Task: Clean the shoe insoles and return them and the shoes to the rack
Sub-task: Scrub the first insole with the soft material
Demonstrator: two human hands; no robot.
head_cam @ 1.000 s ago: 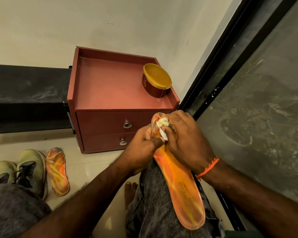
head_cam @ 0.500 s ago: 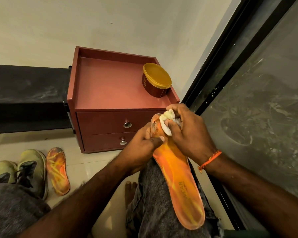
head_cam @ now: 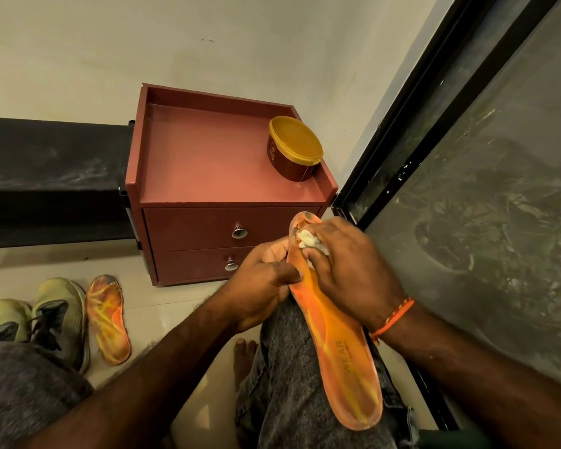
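The orange insole lay along the person's right leg, over the grey jeans, its toe end raised toward the red cabinet. The left hand gripped the insole's left edge near the toe, thumb on top & fingers curled under. The right hand pressed a crumpled white cloth onto the toe part, fingers curled round the cloth, so this grip was pinching it against the insole. An orange thread band sat on the right wrist. The 2nd insole lay on the floor, just beside a pair of greenish shoes, which stood at the left. On the cabinet top, near its right rear corner, stood a brown tub w/ a yellow lid. The cabinet had 2 drawers w/ metal knobs.
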